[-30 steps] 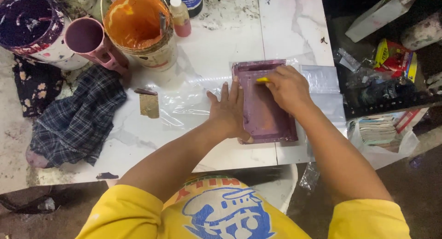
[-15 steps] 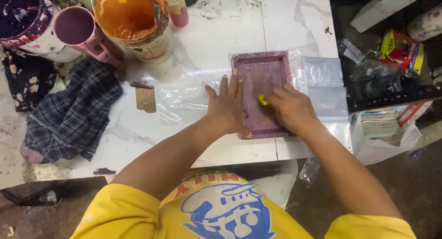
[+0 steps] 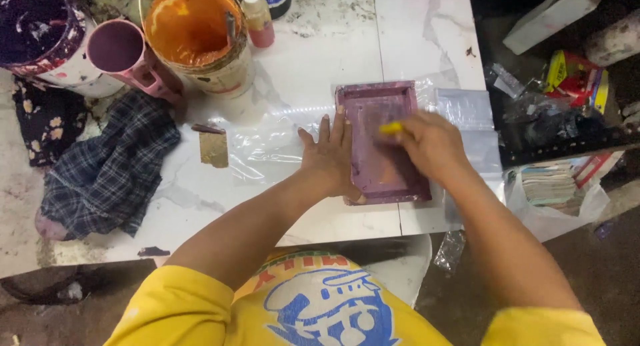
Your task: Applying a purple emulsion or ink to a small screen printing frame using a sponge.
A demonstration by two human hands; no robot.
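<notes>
Marble tabletop [image 3: 320,73] — left hand [image 3: 331,156] flat on rectangular purple-stained frame [image 3: 380,143].

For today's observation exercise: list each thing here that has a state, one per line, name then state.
purple screen frame: flat on the table, pinned at its left edge
left hand: open, pressing flat
right hand: closed on the yellow tool
yellow tool: held over the frame
orange paint bucket: open, upright
pink mug: upright
checked cloth: crumpled

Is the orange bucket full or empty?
Neither: the orange bucket is partly filled. Orange paint lies low inside, and its coated inner wall shows above it.
</notes>
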